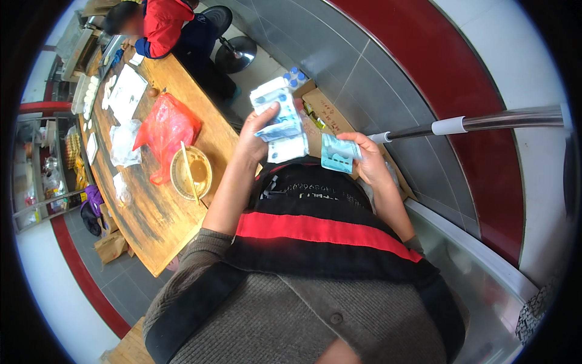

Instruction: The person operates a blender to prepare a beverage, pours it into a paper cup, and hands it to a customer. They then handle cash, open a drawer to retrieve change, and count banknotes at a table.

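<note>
My left hand (257,132) holds a stack of pale banknotes (287,148), its thumb lying across them, in front of the black apron (309,182). One bluish note lies crosswise on this stack. To the right, my right hand (367,157) pinches a folded blue-green banknote (336,159) between thumb and fingers, apart from the stack. Left of my left forearm, on the wooden table (182,227), stands a bowl (204,185) with brown residue and chopsticks (188,168) laid across it. A red plastic bag (170,120) lies beside the bowl.
White papers (127,93), a clear plastic bag (126,143) and white pieces lie along the table. A person in a red jacket (163,27) leans at its far end. An open cardboard box (327,113) and blue-capped bottles (294,77) stand by the tiled wall, near a metal pole (409,132).
</note>
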Action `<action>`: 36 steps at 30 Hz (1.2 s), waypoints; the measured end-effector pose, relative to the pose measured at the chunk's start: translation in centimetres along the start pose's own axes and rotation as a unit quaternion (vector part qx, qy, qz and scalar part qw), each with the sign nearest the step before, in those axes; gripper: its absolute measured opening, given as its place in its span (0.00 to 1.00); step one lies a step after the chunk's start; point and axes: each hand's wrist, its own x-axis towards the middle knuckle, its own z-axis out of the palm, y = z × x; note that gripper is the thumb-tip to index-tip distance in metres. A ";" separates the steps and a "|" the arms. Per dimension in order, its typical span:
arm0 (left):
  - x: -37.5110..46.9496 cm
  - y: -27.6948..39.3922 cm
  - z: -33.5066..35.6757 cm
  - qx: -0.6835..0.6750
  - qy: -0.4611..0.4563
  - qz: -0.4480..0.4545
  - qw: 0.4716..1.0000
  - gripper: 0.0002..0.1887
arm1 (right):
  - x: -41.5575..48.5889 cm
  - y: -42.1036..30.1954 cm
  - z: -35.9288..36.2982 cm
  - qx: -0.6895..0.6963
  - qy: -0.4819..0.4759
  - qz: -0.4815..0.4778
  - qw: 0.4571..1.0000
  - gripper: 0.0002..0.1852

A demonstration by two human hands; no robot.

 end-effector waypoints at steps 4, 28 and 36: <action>-0.7 0.0 -1.0 -0.057 -0.009 -0.006 0.998 0.27 | -1.8 1.3 -2.9 0.038 -0.046 0.068 0.996 0.16; -3.1 -1.2 -0.4 -0.061 0.015 -0.058 0.996 0.28 | -3.4 0.2 2.9 -0.696 -0.202 0.084 0.684 0.09; -3.1 -1.0 0.3 -0.086 0.012 -0.033 0.996 0.26 | -3.2 -0.6 3.1 -0.688 -0.249 0.062 0.679 0.12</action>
